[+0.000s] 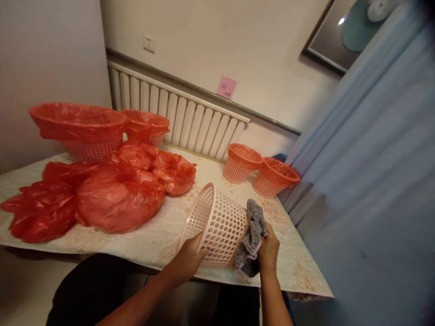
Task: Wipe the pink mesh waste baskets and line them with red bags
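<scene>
A pale pink perforated plastic wastebasket (226, 226) is tilted on its side near the table's front edge, its mouth facing left. My left hand (188, 262) grips its rim, thumb on the outside and the other fingers partly hidden. A grey cloth (253, 237) with a light edge is bunched in my right hand (269, 251), which presses it against the basket's bottom end. The fingers of that hand are largely covered by the cloth.
Red plastic bags (118, 194) fill the table's left side. Behind them stand two red-lined baskets, one large (91, 147) and one smaller (154, 131). Two more lined baskets (239, 167) are at the back right, beside a blue curtain (356, 158). A radiator (183, 120) runs along the wall.
</scene>
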Action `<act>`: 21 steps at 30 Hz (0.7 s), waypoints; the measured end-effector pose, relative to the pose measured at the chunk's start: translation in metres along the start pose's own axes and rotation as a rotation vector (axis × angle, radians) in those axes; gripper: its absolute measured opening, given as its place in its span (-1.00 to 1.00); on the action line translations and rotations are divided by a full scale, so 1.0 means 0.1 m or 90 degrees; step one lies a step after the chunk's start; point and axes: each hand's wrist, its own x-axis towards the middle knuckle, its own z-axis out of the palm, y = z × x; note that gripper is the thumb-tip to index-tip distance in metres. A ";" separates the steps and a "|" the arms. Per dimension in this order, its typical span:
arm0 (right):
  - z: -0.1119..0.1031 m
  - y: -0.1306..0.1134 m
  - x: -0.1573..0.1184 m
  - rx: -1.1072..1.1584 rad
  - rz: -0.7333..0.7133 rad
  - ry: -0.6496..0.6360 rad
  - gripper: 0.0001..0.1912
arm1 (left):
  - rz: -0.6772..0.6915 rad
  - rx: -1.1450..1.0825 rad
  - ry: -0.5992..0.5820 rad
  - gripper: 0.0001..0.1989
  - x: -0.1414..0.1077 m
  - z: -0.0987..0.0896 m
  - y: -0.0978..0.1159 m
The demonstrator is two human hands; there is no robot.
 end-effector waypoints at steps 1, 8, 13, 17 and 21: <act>0.01 0.01 -0.05 0.022 0.000 0.010 -0.53 | 0.003 0.001 -0.005 -0.56 -0.01 0.00 0.00; 0.26 -0.23 -0.36 0.007 -0.190 -0.043 -0.42 | 0.034 0.025 -0.016 -0.55 -0.07 0.00 -0.09; 0.40 -0.43 -0.48 0.011 -0.295 -0.045 -0.52 | 0.037 0.041 -0.008 -0.55 -0.12 0.05 -0.18; 0.43 -0.39 -0.34 0.040 -0.311 -0.019 -0.60 | 0.014 0.046 -0.015 -0.56 -0.11 0.06 -0.19; 0.34 -0.19 -0.09 0.021 -0.247 0.023 -0.63 | 0.004 0.053 -0.007 -0.57 -0.09 0.06 -0.14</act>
